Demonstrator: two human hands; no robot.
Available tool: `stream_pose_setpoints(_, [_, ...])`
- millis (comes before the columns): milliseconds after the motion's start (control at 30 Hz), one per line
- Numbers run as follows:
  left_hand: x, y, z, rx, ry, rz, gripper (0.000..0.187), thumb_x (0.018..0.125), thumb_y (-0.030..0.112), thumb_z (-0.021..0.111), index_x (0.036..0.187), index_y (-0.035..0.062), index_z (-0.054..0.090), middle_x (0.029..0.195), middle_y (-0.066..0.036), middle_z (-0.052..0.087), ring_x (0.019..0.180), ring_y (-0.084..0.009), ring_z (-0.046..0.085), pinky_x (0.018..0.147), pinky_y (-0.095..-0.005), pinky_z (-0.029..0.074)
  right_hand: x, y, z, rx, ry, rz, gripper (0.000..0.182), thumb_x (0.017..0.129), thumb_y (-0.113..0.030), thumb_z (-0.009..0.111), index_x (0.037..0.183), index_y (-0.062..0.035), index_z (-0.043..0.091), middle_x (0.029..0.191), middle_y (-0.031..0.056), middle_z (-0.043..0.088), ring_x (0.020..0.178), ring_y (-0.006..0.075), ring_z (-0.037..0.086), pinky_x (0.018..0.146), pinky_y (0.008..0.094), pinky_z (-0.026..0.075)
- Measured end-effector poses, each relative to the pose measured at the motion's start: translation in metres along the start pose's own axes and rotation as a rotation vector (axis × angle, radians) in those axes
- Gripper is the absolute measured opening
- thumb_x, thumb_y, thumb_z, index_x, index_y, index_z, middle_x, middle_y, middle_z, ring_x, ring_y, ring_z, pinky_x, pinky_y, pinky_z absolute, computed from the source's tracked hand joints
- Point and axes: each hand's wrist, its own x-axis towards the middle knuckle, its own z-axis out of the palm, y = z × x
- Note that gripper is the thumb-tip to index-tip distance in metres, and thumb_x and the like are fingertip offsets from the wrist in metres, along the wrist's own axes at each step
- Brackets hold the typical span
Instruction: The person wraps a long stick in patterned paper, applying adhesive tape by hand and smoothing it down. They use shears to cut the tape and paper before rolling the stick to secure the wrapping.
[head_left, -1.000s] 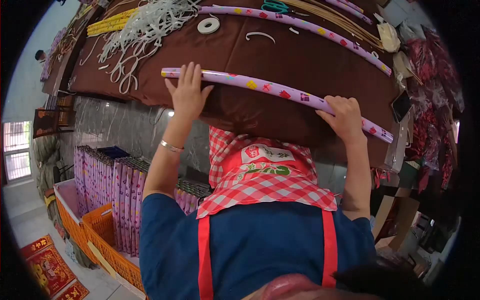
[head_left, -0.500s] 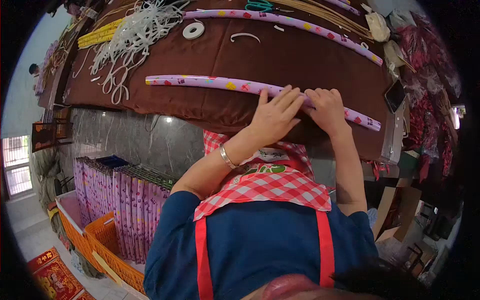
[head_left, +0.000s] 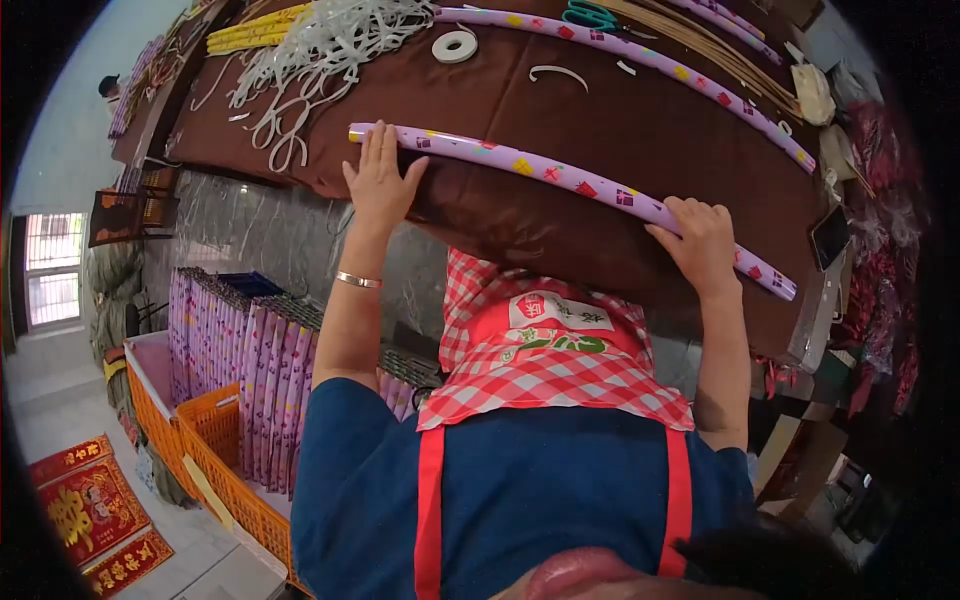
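A long, thin roll of purple printed wrapping paper (head_left: 548,172) lies along the near side of the brown-covered table, slanting down to the right. My left hand (head_left: 382,180) rests on its left end, fingers stretched out and thumb spread. Toward the right end, my right hand (head_left: 700,235) curls its fingers over the roll and grips it. Beyond it lies a second purple roll (head_left: 655,62), roughly parallel. Between the two are a roll of white tape (head_left: 455,45) and a short curved white strip (head_left: 560,72).
Tangled white strips (head_left: 330,50) and yellow printed rolls (head_left: 250,32) lie at the far left. Green-handled scissors (head_left: 590,14) and thin sticks (head_left: 705,50) lie at the back. A phone (head_left: 830,237) sits at the right edge. Below left, an orange crate (head_left: 210,490) holds many purple rolls.
My left hand has slid from the middle of the near roll to its left end and flattened out. My right hand stays on the right part. The view has shifted.
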Motion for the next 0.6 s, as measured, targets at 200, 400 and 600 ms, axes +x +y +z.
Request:
stream_pose_setpoints(200, [0.016,-0.026,-0.001,0.16,0.008,-0.022,0.077,0.086,0.059,0.057,0.143,0.0108,0.04,0.153,-0.007,0.035,0.142,-0.0272,0.03,0.101,-0.074,0.022,0.0,-0.002,0.001,0.0,-0.029,0.02,0.034,0.074,-0.029,0.077,0.097,-0.0091,0.063,0.08,0.0046,0.06,0.077,0.0238,0.058,0.07,0.0367,0.039])
stream_pose_setpoints(400, [0.011,0.008,-0.002,0.133,0.029,0.057,0.073,0.086,0.056,0.058,0.142,0.0105,0.043,0.149,-0.01,0.039,0.141,-0.0294,0.032,0.1,-0.0732,0.025,0.003,0.004,-0.002,0.012,0.129,-0.003,0.03,0.075,-0.027,0.076,0.092,-0.0077,0.062,0.083,0.0075,0.057,0.081,0.0272,0.054,0.074,0.0397,0.042])
stream_pose_setpoints(600, [-0.008,0.109,-0.007,-0.04,0.143,0.335,0.062,0.082,0.043,0.068,0.132,0.0105,0.053,0.137,-0.009,0.05,0.127,-0.0319,0.046,0.098,-0.067,0.032,0.004,0.003,0.008,0.174,0.127,0.025,0.029,0.076,-0.026,0.076,0.091,-0.0056,0.061,0.086,0.0089,0.055,0.083,0.0291,0.053,0.071,0.0403,0.045])
